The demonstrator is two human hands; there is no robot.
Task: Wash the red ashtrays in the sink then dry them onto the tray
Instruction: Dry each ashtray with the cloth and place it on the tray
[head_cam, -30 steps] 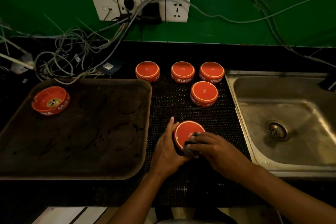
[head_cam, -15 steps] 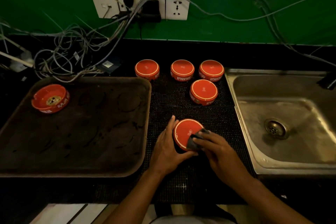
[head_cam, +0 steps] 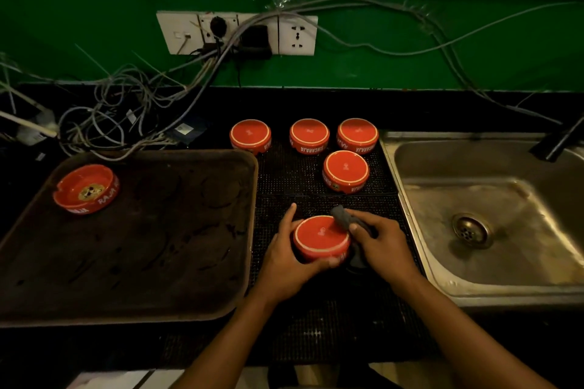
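Here, low and centre in the frame, your left hand (head_cam: 286,257) wraps round the left and near side of an upturned red ashtray (head_cam: 321,238), fingers curled against its wall and thumb under the front edge. Your right hand (head_cam: 380,243) pinches a dark cloth (head_cam: 343,219) and presses it on the ashtray's upper right rim. So neither hand is free: one steadies, the other wipes.

The ashtray sits base-up on the black ribbed mat (head_cam: 316,300) covering the worktop, touching both hands. It is round, so no long axis matters; what matters is which way up it faces and which way it must travel. The tray (head_cam: 189,306) lies to the left of the frame, just beside your left hand, with one dried ashtray (head_cam: 85,188) already sitting open side up in its far left corner. The sink (head_cam: 493,290) is on the right, just beyond your right hand.

I judge this the drying step for the second piece. Your left hand is the nearer one to the tray and already has the hold, so the carry leftward over the tray's raised rim falls to it, probably with a flip to set the bowl facing up.

Four more ashtrays wait base-up towards the upper centre: three in a row (head_cam: 309,135) and one (head_cam: 346,171) nearer you, well apart from the hands. Whether these are washed already cannot be told from here.

A tangle of cables (head_cam: 120,110) lies at upper left, behind the tray.
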